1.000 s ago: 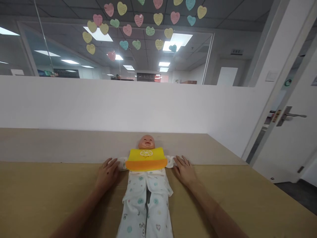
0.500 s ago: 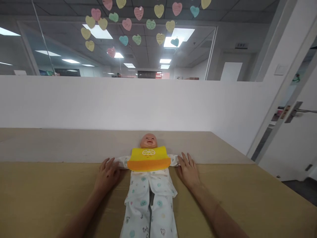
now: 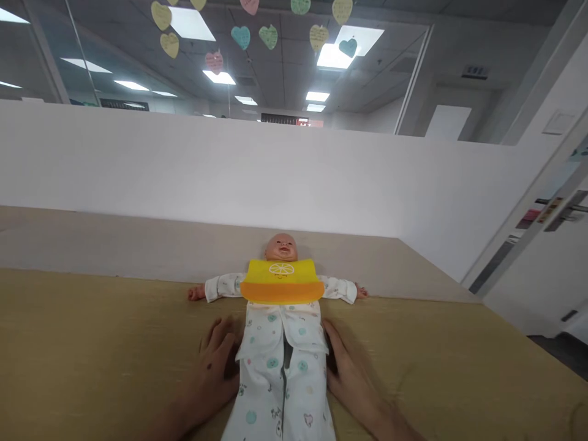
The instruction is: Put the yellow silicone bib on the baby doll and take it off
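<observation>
Baby doll lies on its back on the surface, about mid-width, w/ its head toward the far edge by the low white wall. Its legs run out the bottom of the view. Arms go straight out to both sides, and the small doll hands stick out of the sleeves. Yellow-and-orange bib w/ a citrus-slice print sits across the chest, over white pajamas w/ teal dots and small prints.

L hand is on the surface right next to the pajama waist/thigh, below the doll's arm. Its fingers are slightly spread and curve toward the cloth, touching or just about touching it. R hand mirrors it on the other side, w/ its fingers close together and lying along the pajama edge. Neither hand is visibly gripping anything; can't tell if any cloth is pinched.

Behind the wall, glass panels carry paper hearts in 4 or so colours. Far right: white door w/ a metal handle.
</observation>
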Action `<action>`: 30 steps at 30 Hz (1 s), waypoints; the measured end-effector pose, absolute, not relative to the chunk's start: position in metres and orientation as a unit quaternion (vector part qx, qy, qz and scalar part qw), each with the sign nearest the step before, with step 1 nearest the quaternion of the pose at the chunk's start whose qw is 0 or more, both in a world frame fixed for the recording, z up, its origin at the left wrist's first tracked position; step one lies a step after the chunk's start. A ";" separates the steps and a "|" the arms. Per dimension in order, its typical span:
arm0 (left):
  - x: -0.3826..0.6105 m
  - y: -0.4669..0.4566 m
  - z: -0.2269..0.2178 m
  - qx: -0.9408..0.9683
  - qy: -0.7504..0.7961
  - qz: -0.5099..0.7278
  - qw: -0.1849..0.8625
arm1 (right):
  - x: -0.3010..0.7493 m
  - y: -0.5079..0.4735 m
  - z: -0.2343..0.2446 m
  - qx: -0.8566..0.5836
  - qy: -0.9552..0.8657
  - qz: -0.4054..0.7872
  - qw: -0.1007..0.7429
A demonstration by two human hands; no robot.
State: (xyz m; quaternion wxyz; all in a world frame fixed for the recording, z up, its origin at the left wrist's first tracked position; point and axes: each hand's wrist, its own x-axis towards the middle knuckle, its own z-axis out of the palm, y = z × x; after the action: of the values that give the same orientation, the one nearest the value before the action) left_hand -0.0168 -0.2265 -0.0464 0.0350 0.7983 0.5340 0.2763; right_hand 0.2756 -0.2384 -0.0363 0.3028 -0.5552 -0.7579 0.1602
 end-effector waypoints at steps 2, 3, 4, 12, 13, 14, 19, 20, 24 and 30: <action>-0.011 -0.227 -0.042 0.788 0.557 0.259 0.038 | 0.269 -0.233 -0.032 -0.543 -0.743 0.183 0.346; -0.008 -0.226 -0.040 0.787 0.562 0.251 0.041 | 0.266 -0.230 -0.031 -0.535 -0.736 0.190 0.370; -0.004 -0.226 -0.036 0.787 0.565 0.245 0.046 | 0.264 -0.227 -0.030 -0.529 -0.727 0.195 0.392; 0.007 -0.226 -0.026 0.761 0.588 0.255 0.095 | 0.254 -0.226 -0.043 -0.525 -0.599 0.324 0.511; 0.007 -0.226 -0.026 0.761 0.587 0.258 0.096 | 0.253 -0.226 -0.044 -0.521 -0.585 0.341 0.520; 0.007 -0.226 -0.025 0.760 0.588 0.259 0.098 | 0.252 -0.226 -0.045 -0.516 -0.573 0.355 0.529; 0.008 -0.227 -0.018 0.740 0.621 0.234 0.106 | 0.253 -0.224 -0.048 -0.503 -0.562 0.370 0.542; 0.009 -0.227 -0.017 0.740 0.624 0.230 0.103 | 0.253 -0.224 -0.049 -0.505 -0.568 0.362 0.540; 0.008 -0.229 -0.016 0.747 0.615 0.233 0.102 | 0.255 -0.226 -0.046 -0.519 -0.590 0.322 0.528; 0.006 -0.230 -0.016 0.746 0.596 0.270 0.121 | 0.257 -0.229 -0.034 -0.545 -0.629 0.280 0.479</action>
State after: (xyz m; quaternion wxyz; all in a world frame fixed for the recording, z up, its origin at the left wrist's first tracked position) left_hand 0.0057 -0.2300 -0.0157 0.1211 0.7464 0.5961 0.2701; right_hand 0.2573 -0.2294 -0.0340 0.4794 -0.5449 -0.6286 0.2795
